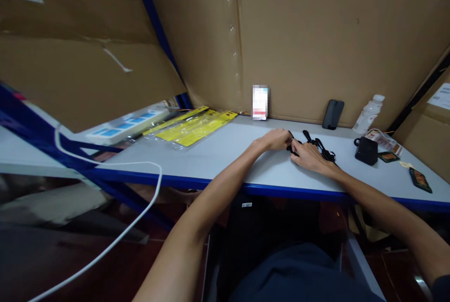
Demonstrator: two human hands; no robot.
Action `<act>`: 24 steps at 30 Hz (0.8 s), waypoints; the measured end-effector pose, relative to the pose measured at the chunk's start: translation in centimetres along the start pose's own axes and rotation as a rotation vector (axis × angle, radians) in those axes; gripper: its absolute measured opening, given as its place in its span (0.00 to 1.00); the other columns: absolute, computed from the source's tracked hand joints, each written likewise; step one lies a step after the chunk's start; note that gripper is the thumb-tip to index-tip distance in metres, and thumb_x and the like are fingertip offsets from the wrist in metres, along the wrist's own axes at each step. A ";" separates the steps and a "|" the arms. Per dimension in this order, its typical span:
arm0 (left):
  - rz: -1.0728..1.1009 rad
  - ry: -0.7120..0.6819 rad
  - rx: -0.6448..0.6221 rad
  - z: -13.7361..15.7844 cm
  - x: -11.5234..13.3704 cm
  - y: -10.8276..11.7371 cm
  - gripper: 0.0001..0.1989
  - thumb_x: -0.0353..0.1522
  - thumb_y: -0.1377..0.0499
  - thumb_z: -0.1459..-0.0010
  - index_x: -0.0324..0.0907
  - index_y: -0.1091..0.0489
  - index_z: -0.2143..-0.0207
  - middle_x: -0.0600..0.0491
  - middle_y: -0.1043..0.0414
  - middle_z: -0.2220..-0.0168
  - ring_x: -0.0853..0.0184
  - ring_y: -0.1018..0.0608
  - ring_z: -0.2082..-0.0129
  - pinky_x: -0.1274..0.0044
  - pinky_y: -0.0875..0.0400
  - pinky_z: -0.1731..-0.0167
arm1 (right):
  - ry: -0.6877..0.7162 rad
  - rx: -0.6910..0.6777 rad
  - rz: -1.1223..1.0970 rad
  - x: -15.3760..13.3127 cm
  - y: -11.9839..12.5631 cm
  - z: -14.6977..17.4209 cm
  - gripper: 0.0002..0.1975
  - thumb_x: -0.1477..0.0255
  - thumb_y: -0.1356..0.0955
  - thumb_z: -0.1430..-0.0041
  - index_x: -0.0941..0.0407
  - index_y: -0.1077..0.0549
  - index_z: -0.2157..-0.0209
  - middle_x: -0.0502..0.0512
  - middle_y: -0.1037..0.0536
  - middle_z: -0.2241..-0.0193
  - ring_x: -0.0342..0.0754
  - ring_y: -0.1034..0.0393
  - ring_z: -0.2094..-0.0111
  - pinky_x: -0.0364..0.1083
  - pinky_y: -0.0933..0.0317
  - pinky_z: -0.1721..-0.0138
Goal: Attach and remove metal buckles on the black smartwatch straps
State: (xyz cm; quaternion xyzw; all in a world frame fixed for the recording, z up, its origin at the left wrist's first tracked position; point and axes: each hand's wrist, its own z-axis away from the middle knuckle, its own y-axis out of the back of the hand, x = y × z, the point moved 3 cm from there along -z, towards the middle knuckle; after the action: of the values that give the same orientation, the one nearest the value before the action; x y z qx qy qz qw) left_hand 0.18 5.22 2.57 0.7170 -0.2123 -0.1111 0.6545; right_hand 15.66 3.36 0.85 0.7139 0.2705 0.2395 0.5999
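Note:
Both of my hands meet over the table [228, 152], their fingertips almost touching. My left hand [279, 139] is closed, fingers bent round a small black item that is mostly hidden. Close beside it on the right, my right hand [307, 156] pinches at the same black item with thumb and fingers. Behind and right of the right hand lie several slim black pieces [327, 154], like straps or short cords, tangled together. Their exact kind is too small to tell.
Yellow clear-fronted packages [197, 126] lie left, near a white power strip [130, 126]. A lit phone [260, 102], a dark phone [333, 114] and a bottle [369, 114] stand at the back. Rightward lies a black case [366, 150]. A white cable [140, 215] hangs in front.

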 end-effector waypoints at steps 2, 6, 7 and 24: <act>0.030 -0.018 0.014 -0.1 0.0 0.0 0.14 0.28 0.43 0.41 0.44 0.19 0.59 0.46 0.17 0.59 0.58 0.19 0.60 0.74 0.31 0.63 | -0.001 -0.001 0.002 0.0 0.0 0.0 0.13 0.69 0.37 0.35 0.57 0.30 0.52 0.58 0.20 0.64 0.52 0.29 0.67 0.48 0.54 0.67; 0.016 0.024 0.093 -0.4 -0.1 0.0 0.15 0.27 0.45 0.40 0.42 0.20 0.56 0.45 0.18 0.59 0.58 0.19 0.59 0.73 0.31 0.62 | 0.007 -0.012 0.000 0.1 -0.2 -0.1 0.13 0.69 0.38 0.36 0.56 0.30 0.52 0.57 0.20 0.65 0.51 0.30 0.67 0.47 0.54 0.67; 0.003 0.045 0.106 -0.4 -0.1 0.1 0.15 0.28 0.45 0.39 0.42 0.21 0.55 0.44 0.18 0.59 0.57 0.19 0.59 0.73 0.31 0.62 | 0.009 -0.007 -0.001 0.1 -0.2 -0.1 0.13 0.69 0.38 0.36 0.56 0.30 0.52 0.57 0.20 0.65 0.51 0.30 0.68 0.47 0.54 0.67; -0.177 0.032 0.046 -0.6 1.2 -0.1 0.17 0.26 0.46 0.36 0.36 0.26 0.48 0.36 0.20 0.55 0.50 0.18 0.55 0.68 0.30 0.59 | 0.014 -0.017 0.010 -0.1 0.2 -0.1 0.13 0.70 0.37 0.37 0.57 0.30 0.52 0.58 0.20 0.65 0.52 0.29 0.68 0.48 0.55 0.68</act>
State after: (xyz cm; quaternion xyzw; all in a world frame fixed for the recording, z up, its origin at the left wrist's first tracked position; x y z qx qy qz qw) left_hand 1.53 5.16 2.73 0.7495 -0.1402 -0.1521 0.6289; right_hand 15.60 3.34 1.02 0.7086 0.2689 0.2499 0.6027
